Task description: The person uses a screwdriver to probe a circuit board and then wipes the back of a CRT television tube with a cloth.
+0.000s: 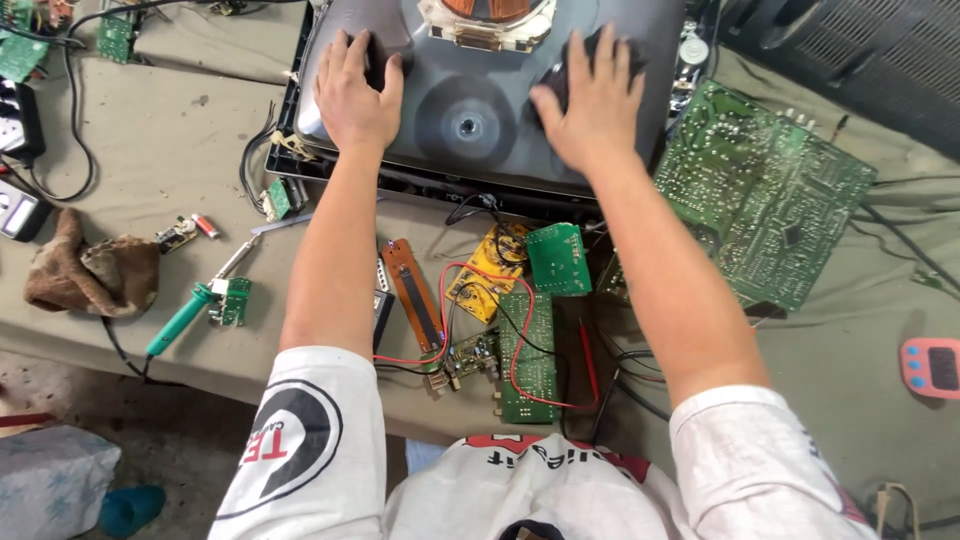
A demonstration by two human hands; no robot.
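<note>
Both hands are down flat on the big grey glass picture tube [480, 110] at the far middle of the bench. Left hand [358, 95] and right hand [592, 105] spread their fingers open, each palm over a black patch, with loose green circuit boards [555, 258] lying near.

Bench: table [180, 130] under a drab olive-grey cloth, stained and creased.
Floor: bare grey concrete [170, 440] at lower left, dusty.
Floor items: pale sack [45, 480] and a teal object [130, 508], possibly a slipper, partly cut off.
Far right: dark ribbed casing [850, 50] at the bench's back edge.
Light: even, soft, daylight-like; no hard shadows.
</note>
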